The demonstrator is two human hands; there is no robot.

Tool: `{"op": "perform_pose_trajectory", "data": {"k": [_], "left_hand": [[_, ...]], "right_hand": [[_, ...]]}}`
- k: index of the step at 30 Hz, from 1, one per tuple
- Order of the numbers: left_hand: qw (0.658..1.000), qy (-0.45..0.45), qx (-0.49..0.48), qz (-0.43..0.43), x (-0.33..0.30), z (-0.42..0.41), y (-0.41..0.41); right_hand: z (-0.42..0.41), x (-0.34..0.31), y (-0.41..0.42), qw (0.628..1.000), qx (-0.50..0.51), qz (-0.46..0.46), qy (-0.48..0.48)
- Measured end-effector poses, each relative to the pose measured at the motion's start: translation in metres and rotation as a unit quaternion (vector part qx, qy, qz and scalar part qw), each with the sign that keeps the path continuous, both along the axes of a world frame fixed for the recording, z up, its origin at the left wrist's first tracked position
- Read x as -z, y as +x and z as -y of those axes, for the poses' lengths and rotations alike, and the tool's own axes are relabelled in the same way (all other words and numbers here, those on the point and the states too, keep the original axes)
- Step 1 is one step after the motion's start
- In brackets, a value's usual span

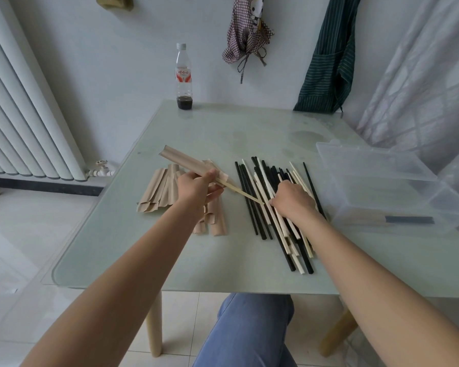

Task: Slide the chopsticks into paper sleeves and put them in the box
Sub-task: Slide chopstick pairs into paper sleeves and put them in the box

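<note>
Head view: one pale chopstick partly sleeved, a second being picked from the pile.

The left hand (196,188), raised above the frosted glass table (170,260), grips a tan paper sleeve (186,165) with curled fingers; a pale wooden chopstick (245,195) protrudes from its open end towards the right hand (293,200). That hand lies palm-down on the mixed pile of black and pale chopsticks (276,221), fingertips curled at a pale stick; whether they already pinch it cannot be told. Risks, as judged: the half-inserted stick may slip out if the sleeve tilts, and a second stick may snag or tear the paper mouth. Spare tan sleeves (157,192) lie beneath the left hand; the clear plastic box (382,186), far right, holds one sleeved pair.
</note>
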State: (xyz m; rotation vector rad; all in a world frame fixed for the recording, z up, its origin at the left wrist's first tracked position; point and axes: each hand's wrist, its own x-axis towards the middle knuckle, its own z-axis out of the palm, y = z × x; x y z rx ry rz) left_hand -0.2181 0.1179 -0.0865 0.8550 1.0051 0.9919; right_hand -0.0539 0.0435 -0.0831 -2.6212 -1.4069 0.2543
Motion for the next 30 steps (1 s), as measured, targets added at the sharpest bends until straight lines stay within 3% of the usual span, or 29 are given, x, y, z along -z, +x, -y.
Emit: {"op": "perform_pose_trajectory", "data": {"k": [4,7,11,16,18,27,30], "left_hand": [[1.000,0.001,-0.002,-0.005,-0.001,0.001,0.000],[1.000,0.002,-0.008,-0.011,-0.001,0.003,0.002],[1.000,0.007,-0.002,-0.017,-0.003,0.007,0.004],[1.000,0.007,0.023,-0.002,-0.009,0.015,0.008],[0.999,0.006,0.032,0.019,-0.012,0.019,0.008],[0.997,-0.015,0.010,0.079,-0.018,0.021,0.010],[0.995,-0.021,-0.008,0.100,-0.020,0.022,0.010]], "right_hand": [[0.007,-0.016,0.001,0.989,-0.008,-0.091,0.119],[0.011,-0.033,-0.001,0.953,-0.010,-0.172,0.250],[0.010,-0.042,-0.006,0.860,0.010,-0.340,0.379],[0.007,-0.041,-0.015,0.739,0.031,-0.517,0.430],[0.006,-0.039,-0.016,0.711,0.040,-0.548,0.439],[0.010,-0.033,-0.020,0.654,0.081,-0.619,0.427],[0.013,-0.035,-0.021,0.674,0.105,-0.610,0.404]]}}
